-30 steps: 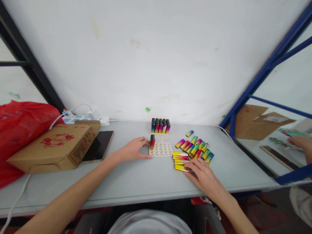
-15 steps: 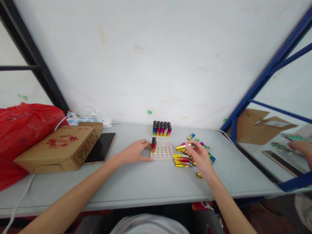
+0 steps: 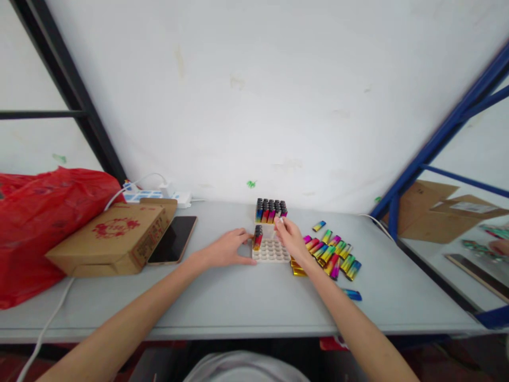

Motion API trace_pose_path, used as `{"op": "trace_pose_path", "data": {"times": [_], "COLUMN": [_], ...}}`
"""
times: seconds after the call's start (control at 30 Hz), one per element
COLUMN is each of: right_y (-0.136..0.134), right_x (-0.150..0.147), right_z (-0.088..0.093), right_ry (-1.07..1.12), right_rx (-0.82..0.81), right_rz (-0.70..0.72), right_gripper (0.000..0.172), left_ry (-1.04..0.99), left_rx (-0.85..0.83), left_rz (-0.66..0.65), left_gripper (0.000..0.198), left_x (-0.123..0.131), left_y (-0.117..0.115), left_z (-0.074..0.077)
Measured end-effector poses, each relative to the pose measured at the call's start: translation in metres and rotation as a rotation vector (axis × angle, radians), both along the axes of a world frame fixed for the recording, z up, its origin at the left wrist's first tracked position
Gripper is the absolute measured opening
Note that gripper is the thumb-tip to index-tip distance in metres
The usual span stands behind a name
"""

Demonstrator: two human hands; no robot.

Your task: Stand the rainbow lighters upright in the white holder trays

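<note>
My left hand (image 3: 228,248) grips the left side of a white tray (image 3: 260,257) with rows of round holes, thumb at the front corner and fingers at the back. Two or so lighters (image 3: 257,239), red and gold with black tops, stand upright in the tray's back left corner. Above the tray's back right part, my right hand (image 3: 289,237) is pinched closed on a lighter, mostly hidden by the fingers and blurred. To the right lies a loose pile of shiny coloured lighters (image 3: 328,253), partly behind my right forearm.
Behind the tray, a block of upright lighters (image 3: 271,210) stands near the wall. On the left are a phone (image 3: 174,240), a cardboard box (image 3: 113,239), a red plastic bag (image 3: 59,223) and a power strip (image 3: 183,200). A blue metal frame (image 3: 441,135) bounds the right side.
My right hand has moved left from the pile to over the tray with the gold lighter. My left hand stays at the tray. The whole view has shifted slightly.
</note>
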State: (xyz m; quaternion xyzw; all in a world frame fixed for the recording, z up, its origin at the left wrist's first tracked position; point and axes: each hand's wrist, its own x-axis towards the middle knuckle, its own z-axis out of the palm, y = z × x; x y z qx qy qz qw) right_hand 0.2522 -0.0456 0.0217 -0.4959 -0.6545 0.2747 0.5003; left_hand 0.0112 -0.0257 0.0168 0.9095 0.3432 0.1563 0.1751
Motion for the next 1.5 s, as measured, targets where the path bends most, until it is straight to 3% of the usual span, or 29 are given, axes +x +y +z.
{"op": "trace_pose_path", "data": {"times": [0.23,0.4,0.53,0.73,0.93,1.1,1.27,1.4,1.5], "right_y": [-0.016,-0.013,-0.011,-0.018,-0.025,-0.03,-0.03,-0.029,-0.031], "right_x": [0.0,0.0,0.004,0.002,-0.001,-0.001,0.0,0.002,0.0], "right_z": [-0.006,-0.009,-0.01,-0.002,0.005,0.009,0.007,0.007,0.007], "right_ry": [-0.183,-0.204,-0.183,-0.211,-0.339,-0.401,-0.399,-0.524,-0.662], "right_rx": [0.047,0.044,0.052,0.087,0.259,0.165,0.101,0.113,0.14], "right_rz": [-0.164,-0.184,-0.188,-0.028,0.038,0.101,0.229,0.313,0.299], "right_gripper": [0.054,0.042,0.042,0.036,0.038,0.048,0.036,0.029,0.028], "left_ry": [-0.015,-0.002,-0.003,0.001,0.02,0.028,0.03,0.007,0.004], "left_rx": [0.013,0.01,0.003,-0.004,0.02,0.011,0.018,0.018,0.034], "left_rz": [0.003,-0.005,-0.003,-0.001,-0.002,-0.01,-0.009,-0.011,-0.009], "left_gripper": [0.069,0.068,0.068,0.068,0.068,0.067,0.062,0.062,0.061], "left_x": [0.001,0.001,0.0,0.001,0.001,0.001,0.001,0.001,0.001], "left_y": [0.001,0.001,0.001,0.001,0.001,0.0,-0.001,0.001,0.002], "left_z": [-0.002,-0.001,0.0,0.001,0.0,0.003,0.003,0.0,-0.003]}}
